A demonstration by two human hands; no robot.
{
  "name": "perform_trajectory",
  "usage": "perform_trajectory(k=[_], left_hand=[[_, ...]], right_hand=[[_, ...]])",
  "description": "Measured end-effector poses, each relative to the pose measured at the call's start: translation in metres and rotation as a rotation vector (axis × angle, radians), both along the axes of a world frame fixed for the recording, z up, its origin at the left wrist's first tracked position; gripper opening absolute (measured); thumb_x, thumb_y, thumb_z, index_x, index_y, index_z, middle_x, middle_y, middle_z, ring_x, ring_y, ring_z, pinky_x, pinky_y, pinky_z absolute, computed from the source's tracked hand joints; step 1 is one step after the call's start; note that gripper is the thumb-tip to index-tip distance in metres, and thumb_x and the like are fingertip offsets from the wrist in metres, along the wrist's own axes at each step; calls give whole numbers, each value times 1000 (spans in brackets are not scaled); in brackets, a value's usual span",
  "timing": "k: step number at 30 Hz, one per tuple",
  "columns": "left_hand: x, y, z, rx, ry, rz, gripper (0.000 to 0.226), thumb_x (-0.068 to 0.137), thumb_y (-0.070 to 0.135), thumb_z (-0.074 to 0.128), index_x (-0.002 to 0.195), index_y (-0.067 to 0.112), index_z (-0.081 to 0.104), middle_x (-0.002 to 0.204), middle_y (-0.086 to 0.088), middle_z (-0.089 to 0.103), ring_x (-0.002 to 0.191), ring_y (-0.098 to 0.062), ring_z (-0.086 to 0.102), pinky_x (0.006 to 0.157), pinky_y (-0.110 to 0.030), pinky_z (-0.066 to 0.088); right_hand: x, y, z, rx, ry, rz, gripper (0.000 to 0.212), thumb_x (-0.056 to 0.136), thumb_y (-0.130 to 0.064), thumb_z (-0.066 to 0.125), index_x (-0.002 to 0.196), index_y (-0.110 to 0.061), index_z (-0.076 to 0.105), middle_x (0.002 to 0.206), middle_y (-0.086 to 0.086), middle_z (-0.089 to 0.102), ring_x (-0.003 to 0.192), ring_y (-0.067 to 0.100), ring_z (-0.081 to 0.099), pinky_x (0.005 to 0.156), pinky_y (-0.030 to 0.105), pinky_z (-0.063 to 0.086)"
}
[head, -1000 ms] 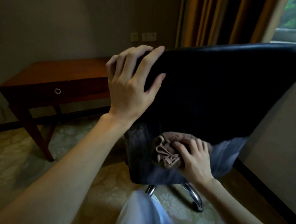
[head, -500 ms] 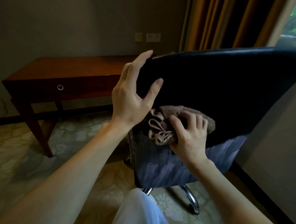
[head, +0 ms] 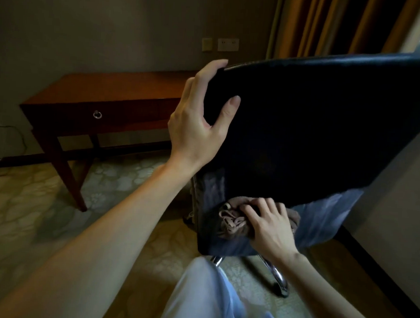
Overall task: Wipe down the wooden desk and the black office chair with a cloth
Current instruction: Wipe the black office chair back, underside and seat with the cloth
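A: Our right hand (head: 269,229) presses the bunched cloth (head: 232,220) low on the black office chair (head: 315,130), at five o'clock from our left hand (head: 198,124), which clamps the backrest's top corner

B: If that clamp slips, the chair could swivel from under the cloth. And the wooden desk (head: 103,92) at nine o'clock could get bumped

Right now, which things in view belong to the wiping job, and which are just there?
Part of the job:
- cloth, pressed to the chair by the right hand
- black office chair, top corner gripped by the left hand
- wooden desk

Just there:
- curtains
- wall sockets
- cable
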State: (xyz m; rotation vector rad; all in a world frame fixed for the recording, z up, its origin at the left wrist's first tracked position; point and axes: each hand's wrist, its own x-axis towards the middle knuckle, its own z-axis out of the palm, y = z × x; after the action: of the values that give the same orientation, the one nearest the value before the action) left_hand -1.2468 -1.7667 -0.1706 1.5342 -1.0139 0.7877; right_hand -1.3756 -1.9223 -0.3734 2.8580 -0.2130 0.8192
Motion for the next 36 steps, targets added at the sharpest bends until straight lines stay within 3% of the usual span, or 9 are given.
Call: perform_trajectory(k=[2, 5, 9, 16, 19, 22, 26, 31, 36], left_hand=[[-1, 3, 1, 8, 13, -20, 48, 101, 32, 67, 144, 14, 53, 141, 8, 57, 128, 7, 49, 98, -7, 40], [-3, 6, 3, 20, 64, -85, 47, 101, 34, 66, 144, 18, 53, 139, 9, 60, 129, -6, 56, 102, -33, 53], [-7, 8, 3, 3, 114, -195, 41, 106, 30, 55, 144, 16, 55, 144, 5, 60, 136, -11, 53, 108, -47, 49], [-6, 6, 3, 23, 105, -286, 42, 107, 26, 49, 147, 13, 55, 149, 2, 58, 140, -13, 50, 114, -52, 43], [-9, 6, 0, 1, 120, -279, 43, 106, 25, 51, 148, 14, 54, 150, 4, 57, 140, -12, 51, 112, -51, 46], [-8, 4, -3, -16, 134, -313, 44, 106, 23, 50, 149, 11, 52, 151, 0, 56, 142, -14, 50, 112, -50, 47], [-6, 5, -3, 8, 140, -331, 43, 109, 21, 48, 151, 11, 50, 154, -2, 54, 144, -16, 47, 114, -50, 45], [-5, 5, -2, 39, 127, -335, 43, 110, 17, 48, 153, 10, 47, 154, -3, 53, 144, -14, 48, 114, -45, 47], [-13, 2, 4, 55, 124, -394, 43, 109, 16, 52, 151, 9, 49, 154, -4, 53, 145, -12, 46, 117, -42, 44]], right_hand=[[-5, 3, 22, 13, -156, 56, 57, 61, -27, 72, 117, -20, 62, 105, 12, 59, 90, 35, 54, 75, 44, 41], [-6, 12, 66, -7, -453, 139, 46, 77, -33, 64, 121, -20, 58, 111, 15, 52, 93, 34, 50, 78, 43, 37], [8, 26, 123, -130, -678, 170, 37, 95, -40, 58, 128, -22, 56, 123, 14, 46, 105, 33, 47, 85, 46, 36], [36, 30, 86, -152, -544, 99, 42, 84, -30, 64, 124, -21, 56, 111, 17, 51, 94, 35, 45, 77, 44, 33], [33, 24, 29, -133, -279, 114, 56, 68, -28, 80, 119, -23, 58, 101, 16, 50, 89, 34, 45, 73, 44, 33], [20, 16, -13, -126, -16, 85, 53, 65, -25, 82, 114, -25, 60, 101, 13, 51, 92, 33, 47, 74, 44, 36], [13, 15, -25, -108, 74, 14, 54, 61, -24, 79, 111, -25, 59, 101, 12, 53, 92, 33, 48, 73, 44, 39], [0, 15, 2, -79, -27, 81, 50, 69, -29, 70, 117, -19, 63, 103, 13, 57, 92, 33, 49, 75, 43, 37], [-8, 16, 65, -132, -425, 122, 44, 85, -37, 63, 125, -19, 57, 110, 19, 53, 92, 35, 48, 77, 44, 36]])
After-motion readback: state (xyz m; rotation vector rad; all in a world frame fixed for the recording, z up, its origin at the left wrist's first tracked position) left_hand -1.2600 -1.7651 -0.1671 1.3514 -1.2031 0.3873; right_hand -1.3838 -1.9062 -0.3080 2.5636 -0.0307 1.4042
